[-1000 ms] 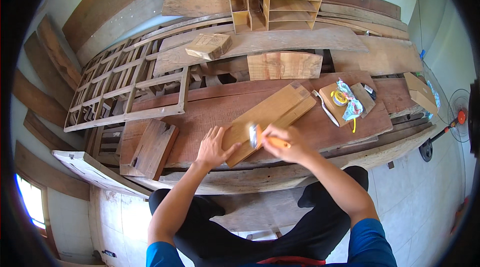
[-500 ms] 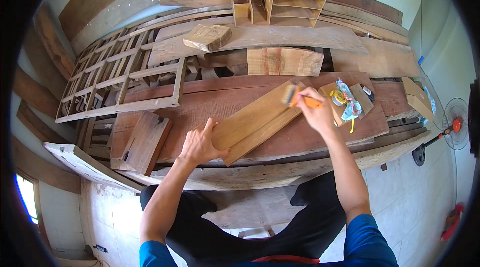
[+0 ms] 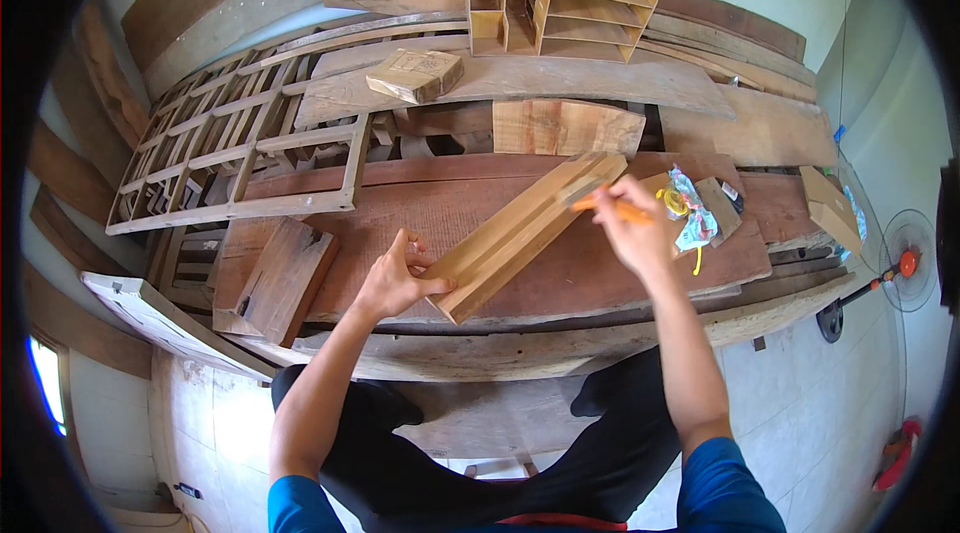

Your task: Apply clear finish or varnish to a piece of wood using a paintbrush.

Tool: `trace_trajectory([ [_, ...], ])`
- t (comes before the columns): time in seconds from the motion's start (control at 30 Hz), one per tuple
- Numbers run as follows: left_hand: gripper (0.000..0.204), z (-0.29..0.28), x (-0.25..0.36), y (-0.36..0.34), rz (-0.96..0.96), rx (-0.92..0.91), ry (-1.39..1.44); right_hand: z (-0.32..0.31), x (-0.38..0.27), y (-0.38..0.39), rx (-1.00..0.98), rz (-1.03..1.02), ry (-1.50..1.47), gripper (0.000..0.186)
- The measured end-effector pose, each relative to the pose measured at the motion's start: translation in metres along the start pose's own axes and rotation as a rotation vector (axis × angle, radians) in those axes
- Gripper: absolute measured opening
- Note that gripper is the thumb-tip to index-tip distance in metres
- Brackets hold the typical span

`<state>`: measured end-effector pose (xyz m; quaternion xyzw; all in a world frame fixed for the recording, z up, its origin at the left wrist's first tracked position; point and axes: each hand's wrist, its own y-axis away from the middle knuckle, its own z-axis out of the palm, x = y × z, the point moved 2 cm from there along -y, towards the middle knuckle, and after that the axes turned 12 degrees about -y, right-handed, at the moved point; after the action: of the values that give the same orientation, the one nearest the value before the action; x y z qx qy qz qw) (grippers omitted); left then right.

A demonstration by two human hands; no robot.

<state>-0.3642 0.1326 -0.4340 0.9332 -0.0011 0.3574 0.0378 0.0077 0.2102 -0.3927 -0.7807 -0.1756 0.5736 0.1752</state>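
A long light-brown wooden board (image 3: 510, 243) lies diagonally over a reddish wide plank (image 3: 390, 233), turned to show a narrow side. My left hand (image 3: 403, 278) grips its near-left end, thumb on the corner. My right hand (image 3: 628, 233) is closed on an orange-handled brush (image 3: 628, 211), whose slightly blurred head is at the board's far-right end. A dark wooden block (image 3: 285, 283) lies to the left of my left hand. Right of my right hand are a yellow tape measure (image 3: 672, 203), a crumpled patterned cloth or wrapper (image 3: 698, 228) and small wood pieces (image 3: 720, 203).
A slatted wooden frame (image 3: 235, 208) lies at the left. Behind are stacked planks (image 3: 745, 123), a rectangular block (image 3: 410, 78) and a wooden shelf organiser (image 3: 590, 8). A cardboard box (image 3: 830, 208) and a standing fan (image 3: 907, 263) are at the right. The stack's front edge (image 3: 550, 353) crosses above my legs.
My right hand has moved rightward with the brush toward the board's far end. My left hand has closed round the near end, and the board has been tilted to show more of its side.
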Motion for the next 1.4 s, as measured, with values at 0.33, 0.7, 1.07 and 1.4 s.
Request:
trace_trajectory([
  [0.33, 0.081, -0.022, 0.025, 0.004, 0.102, 0.186, -0.251, 0.020, -0.012, 0.009, -0.302, 0.192, -0.232, 0.024],
  [0.7, 0.087, -0.015, 0.032, 0.017, 0.205, 0.243, -0.540, 0.078, -0.056, 0.065, -0.533, -0.157, -0.096, 0.013],
  [1.07, 0.086, 0.005, 0.010, 0.012, 0.180, 0.133, -0.555, 0.064, -0.015, 0.039, -0.181, -0.163, 0.036, 0.012],
  [1.4, 0.100, 0.016, 0.006, 0.014, 0.249, 0.122, -0.498, 0.052, 0.058, 0.003, -0.169, 0.071, -0.276, 0.011],
])
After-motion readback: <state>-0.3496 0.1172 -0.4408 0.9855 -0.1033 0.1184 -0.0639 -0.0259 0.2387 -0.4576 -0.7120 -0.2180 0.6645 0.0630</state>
